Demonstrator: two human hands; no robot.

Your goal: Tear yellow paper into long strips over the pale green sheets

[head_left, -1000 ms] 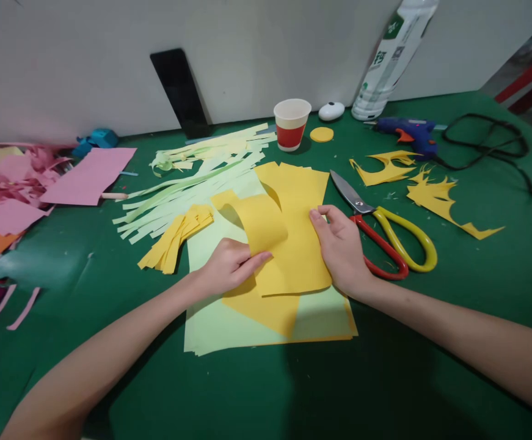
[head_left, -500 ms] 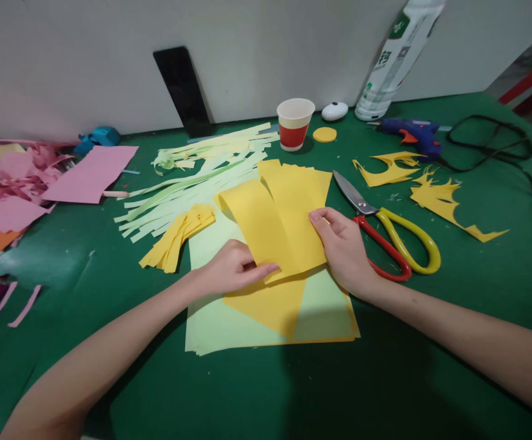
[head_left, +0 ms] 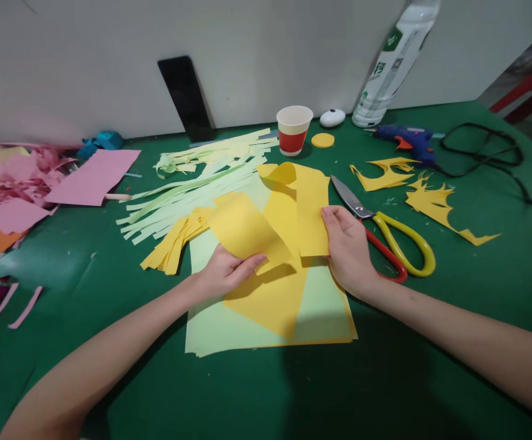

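Observation:
My left hand (head_left: 229,269) pinches a curled piece of yellow paper (head_left: 247,229) between thumb and fingers. In my right hand (head_left: 348,247) is another flat yellow paper piece (head_left: 314,220), gripped at its right edge. A gap shows between the two pieces; whether they still join near the bottom I cannot tell. More yellow paper lies below, on a stack of light green sheets (head_left: 256,333). Close to my right hand rest scissors (head_left: 370,214) with one red and one yellow handle. A bundle of yellow strips (head_left: 174,241) lies left of the stack.
Fringed green paper (head_left: 192,189), a paper cup (head_left: 293,131) and yellow discs (head_left: 323,140) sit farther back. A glue gun (head_left: 407,137) with its cord and yellow offcuts (head_left: 440,205) are at right. Pink paper (head_left: 94,177) covers the left. A phone (head_left: 185,98) leans on the wall.
The yellow paper pieces have come apart: the left one has moved left and curled, and the right one has turned more upright. A gap has opened between them.

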